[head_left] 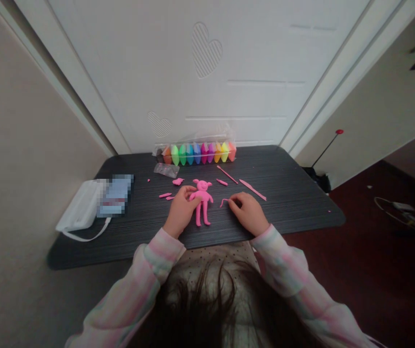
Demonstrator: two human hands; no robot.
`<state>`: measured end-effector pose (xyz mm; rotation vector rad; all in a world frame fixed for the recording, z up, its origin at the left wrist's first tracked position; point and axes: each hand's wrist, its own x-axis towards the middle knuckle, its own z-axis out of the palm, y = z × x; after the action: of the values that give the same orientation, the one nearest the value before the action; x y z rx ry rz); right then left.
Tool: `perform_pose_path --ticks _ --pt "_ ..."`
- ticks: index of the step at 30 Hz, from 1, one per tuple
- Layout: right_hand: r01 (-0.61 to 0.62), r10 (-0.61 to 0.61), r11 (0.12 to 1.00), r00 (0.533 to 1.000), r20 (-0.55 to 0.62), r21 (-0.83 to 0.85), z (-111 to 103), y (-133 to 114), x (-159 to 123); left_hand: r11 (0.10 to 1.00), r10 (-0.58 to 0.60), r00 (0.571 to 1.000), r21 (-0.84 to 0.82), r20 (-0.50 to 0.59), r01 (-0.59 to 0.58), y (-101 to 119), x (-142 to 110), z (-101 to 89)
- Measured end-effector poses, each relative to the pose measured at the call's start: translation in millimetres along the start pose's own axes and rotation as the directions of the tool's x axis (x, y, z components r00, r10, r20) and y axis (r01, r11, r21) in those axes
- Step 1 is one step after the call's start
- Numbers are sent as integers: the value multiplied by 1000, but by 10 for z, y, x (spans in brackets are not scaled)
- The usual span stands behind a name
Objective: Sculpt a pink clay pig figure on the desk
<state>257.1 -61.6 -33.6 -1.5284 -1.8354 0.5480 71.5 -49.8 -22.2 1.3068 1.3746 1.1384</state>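
Observation:
A pink clay figure (202, 196) with ears, arms and two long legs is at the middle of the dark table. My left hand (182, 209) grips its body from the left, thumb across the front. Just to the right, my right hand (247, 210) pinches the end of a thin, bent pink clay strand (223, 201). Around the hands lie a pink modelling knife (252, 189), a thin pink modelling tool (227, 174), a short pink piece (222, 182) and a pink clay lump (178, 181). Small pink pieces (165, 195) lie beside my left hand.
Along the back of the table (294, 193) stands a row of coloured clay packs (197, 153) in clear plastic. A clear wrapper (166, 170) lies before it. At left are a white device (80, 205) with a white cable (87, 239) and a blurred-out object (116, 195). A white door (164, 63) rises behind.

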Motion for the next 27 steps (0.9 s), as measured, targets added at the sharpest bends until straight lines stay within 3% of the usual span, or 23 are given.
perform_pose_path --ticks 3,6,9,14,21,27 --pt "25 -24 985 1000 5 -171 -108 109 62 988 58 998 144 -7 -56 -38 41 -12" --pt "-40 17 944 997 -71 -328 -253 248 103 949 125 992 292 -2 -119 -54 44 -8" --pt "-115 75 888 992 -106 -445 -388 378 145 885 202 979 423 30 -196 -58 35 -5" --pt "-129 113 808 992 -65 -574 -439 411 194 754 321 944 585 71 -300 -90 43 -22" --pt "-134 107 728 991 -82 -673 -444 362 251 586 484 862 678 147 -444 -17 -55 28" --pt "-110 88 771 994 -66 -627 -336 211 48 455 530 787 678 315 -578 -10 -189 167"
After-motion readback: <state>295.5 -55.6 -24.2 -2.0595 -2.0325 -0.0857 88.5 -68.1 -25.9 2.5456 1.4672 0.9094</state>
